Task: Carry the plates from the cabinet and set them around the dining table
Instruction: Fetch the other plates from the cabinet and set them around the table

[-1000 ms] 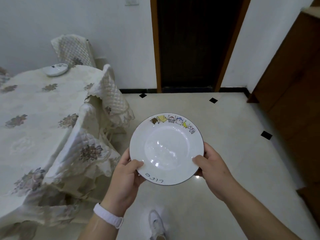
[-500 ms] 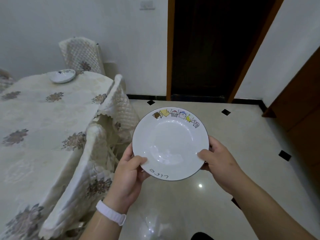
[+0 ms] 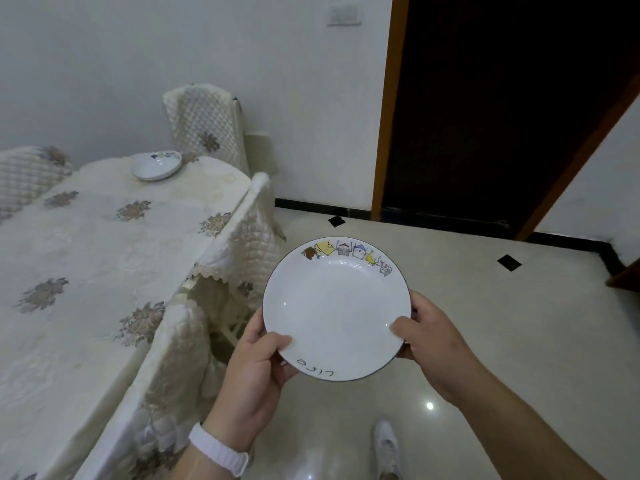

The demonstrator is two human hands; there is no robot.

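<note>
A white plate (image 3: 337, 306) with a dark rim, small cartoon figures along its far edge and handwriting near me is held level over the floor. My left hand (image 3: 258, 367) grips its near left rim, thumb on top. My right hand (image 3: 427, 336) grips the right rim the same way. A second, matching plate (image 3: 156, 165) lies at the far end of the dining table (image 3: 79, 258), which is covered with a cream floral cloth and stands to my left.
Quilted chair covers line the table: one chair (image 3: 166, 386) right beside my left arm, another (image 3: 247, 233) just ahead, one (image 3: 206, 129) at the far end, one (image 3: 24, 171) at the far left. A dark doorway (image 3: 485, 109) is ahead. Glossy tiled floor (image 3: 502, 323) stretches to the right.
The view has moved forward along the table and turned a little left. The far plate and end chair look nearer. Both hands keep the same grip on the plate.
</note>
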